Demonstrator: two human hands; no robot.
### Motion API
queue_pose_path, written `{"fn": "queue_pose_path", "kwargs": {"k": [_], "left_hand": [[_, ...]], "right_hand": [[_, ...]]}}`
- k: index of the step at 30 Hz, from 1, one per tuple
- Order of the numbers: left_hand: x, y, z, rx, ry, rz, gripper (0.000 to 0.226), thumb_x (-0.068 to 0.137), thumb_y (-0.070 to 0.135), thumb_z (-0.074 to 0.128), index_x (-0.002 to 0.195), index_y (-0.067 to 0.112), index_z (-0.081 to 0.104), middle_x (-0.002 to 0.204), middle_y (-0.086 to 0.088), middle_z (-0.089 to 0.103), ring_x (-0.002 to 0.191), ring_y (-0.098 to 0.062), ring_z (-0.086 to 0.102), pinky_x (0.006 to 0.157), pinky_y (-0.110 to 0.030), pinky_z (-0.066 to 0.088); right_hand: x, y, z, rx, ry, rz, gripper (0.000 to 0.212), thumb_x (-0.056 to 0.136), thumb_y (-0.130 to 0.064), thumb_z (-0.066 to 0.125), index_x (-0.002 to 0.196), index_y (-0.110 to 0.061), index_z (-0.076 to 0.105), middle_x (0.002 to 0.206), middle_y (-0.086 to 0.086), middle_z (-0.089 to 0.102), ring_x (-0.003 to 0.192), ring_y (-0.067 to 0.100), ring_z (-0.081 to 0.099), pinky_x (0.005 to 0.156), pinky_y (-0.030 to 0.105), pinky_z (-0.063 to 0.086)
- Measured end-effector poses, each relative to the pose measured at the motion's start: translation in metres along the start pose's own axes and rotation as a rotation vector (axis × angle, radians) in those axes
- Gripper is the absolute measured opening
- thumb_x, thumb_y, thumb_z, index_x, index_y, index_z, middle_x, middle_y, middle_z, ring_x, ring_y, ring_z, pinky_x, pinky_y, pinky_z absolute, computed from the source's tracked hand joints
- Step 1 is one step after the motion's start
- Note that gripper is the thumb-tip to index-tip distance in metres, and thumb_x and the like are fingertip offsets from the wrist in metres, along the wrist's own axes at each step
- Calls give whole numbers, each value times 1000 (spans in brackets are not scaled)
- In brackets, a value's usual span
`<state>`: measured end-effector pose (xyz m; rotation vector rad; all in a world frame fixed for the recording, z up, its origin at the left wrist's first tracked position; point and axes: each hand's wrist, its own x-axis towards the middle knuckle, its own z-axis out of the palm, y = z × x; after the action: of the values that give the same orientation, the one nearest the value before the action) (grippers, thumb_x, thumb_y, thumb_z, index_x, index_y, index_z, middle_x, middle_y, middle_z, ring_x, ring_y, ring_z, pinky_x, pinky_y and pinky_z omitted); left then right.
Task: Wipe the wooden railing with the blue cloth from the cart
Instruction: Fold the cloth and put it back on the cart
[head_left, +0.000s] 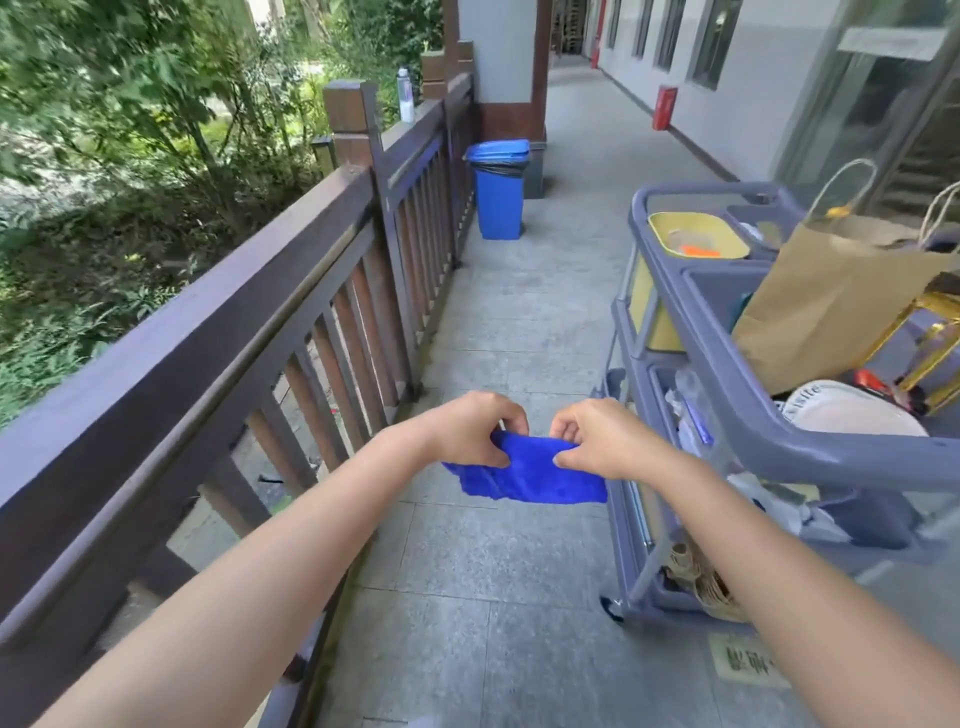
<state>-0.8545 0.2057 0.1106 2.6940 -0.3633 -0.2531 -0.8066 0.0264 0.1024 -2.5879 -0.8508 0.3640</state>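
I hold a blue cloth in front of me over the walkway floor, stretched between both hands. My left hand pinches its left top edge and my right hand pinches the right top edge; the cloth hangs folded below them. The dark wooden railing runs along my left, from the near corner away to a post. The grey cleaning cart stands to my right, close to my right forearm.
A brown paper bag and a yellow tub sit on the cart. A blue bin stands by the railing farther along. A bottle rests on the rail top. Grey tiled floor stretches ahead between railing and cart.
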Motion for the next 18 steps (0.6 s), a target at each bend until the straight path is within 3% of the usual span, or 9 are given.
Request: {"fn": "queue_pose_path", "kwargs": {"k": [4, 10, 13, 18], "left_hand": [[57, -49, -21, 1, 0, 3, 28, 72, 7, 63, 99, 12, 63, 102, -3, 62, 92, -18, 55, 82, -29, 48], [152, -116, -74, 51, -14, 101, 28, 72, 6, 62, 99, 12, 65, 102, -4, 67, 89, -16, 55, 79, -27, 46], [205, -134, -104, 63, -29, 177, 28, 72, 4, 61, 99, 11, 66, 103, -5, 67, 90, -17, 55, 78, -24, 43], [295, -138, -130, 64, -32, 309, 30, 72, 3, 59, 100, 10, 66, 105, -7, 67, 94, -21, 57, 77, -24, 41]], "right_hand": [[76, 15, -9, 21, 0, 15, 10, 70, -15, 66, 80, -19, 66, 66, -12, 55, 77, 16, 61, 78, 37, 55], [182, 27, -32, 61, 79, 105, 12, 71, -13, 65, 83, -13, 68, 75, 0, 65, 73, 16, 60, 76, 35, 54], [223, 39, -56, 75, 131, 173, 12, 70, -11, 64, 81, -11, 68, 78, 5, 70, 77, 21, 63, 75, 37, 54], [264, 75, -93, 102, 268, 286, 8, 71, -8, 65, 77, -12, 66, 66, -2, 60, 69, 18, 58, 70, 34, 50]]}}
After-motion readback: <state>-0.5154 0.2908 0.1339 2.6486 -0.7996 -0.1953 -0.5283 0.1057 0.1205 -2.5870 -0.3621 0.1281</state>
